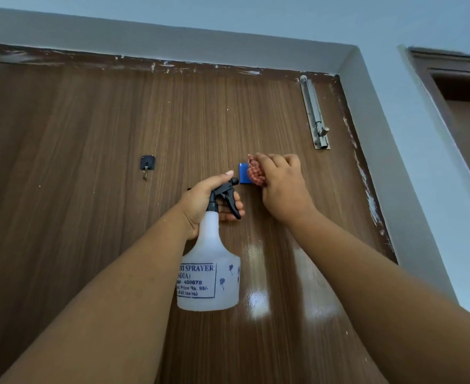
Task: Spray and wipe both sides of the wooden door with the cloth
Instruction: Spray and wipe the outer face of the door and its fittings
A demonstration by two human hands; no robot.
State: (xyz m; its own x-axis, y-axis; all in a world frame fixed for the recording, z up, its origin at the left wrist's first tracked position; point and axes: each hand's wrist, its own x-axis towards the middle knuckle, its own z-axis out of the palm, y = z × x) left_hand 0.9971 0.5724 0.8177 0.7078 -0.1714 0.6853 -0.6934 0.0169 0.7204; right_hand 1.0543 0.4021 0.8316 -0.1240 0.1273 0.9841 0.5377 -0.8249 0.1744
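The right hand (281, 187) grips a bunched red checked cloth (256, 173) pressed against the wooden door (89, 128), just right of the blue adhesive hook (243, 173) and below the tower bolt (315, 115). The left hand (209, 203) holds the spray bottle (210, 273) by its neck, fingers curled near the trigger, just left of the cloth. The right hand is nearer the door; unwiped door runs upward and left from the cloth.

- Pale blue-grey wall (380, 29) above and right of doorway, flat paint, soft even light.
- Dark brown frame top strip (70, 57), white paint smears along it.
- Right jamb edge (367, 173) chipped, white flecks.
- Grey reveal (394, 167) runs diagonally down right.
- Second dark wood opening (461, 87) far right, interior shadowed.
- No floor or window visible.
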